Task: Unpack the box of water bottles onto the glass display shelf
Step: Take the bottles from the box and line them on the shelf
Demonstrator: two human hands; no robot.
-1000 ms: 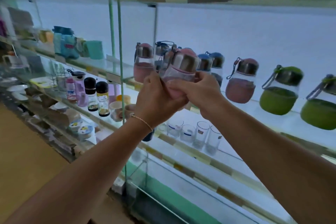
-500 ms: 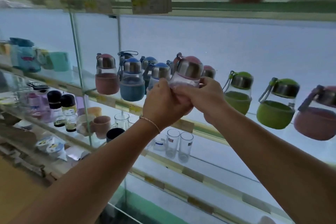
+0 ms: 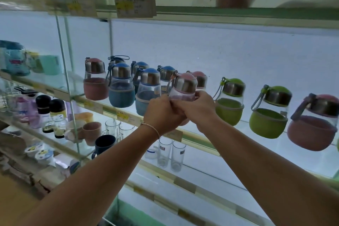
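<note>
On the shelf, toward its left end, an end bottle in pink is seen, with blue bottles just beside it. At the front edge, mid-shelf, a pink bottle is held roughly upright. Its lower body is gripped by the left hand and right hand, whose curled fingers touch. Green bottles are noted further right.

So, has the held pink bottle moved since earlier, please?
Yes: the pink bottle shifted right along the glass shelf, past the blue bottles toward the green bottles.
</note>
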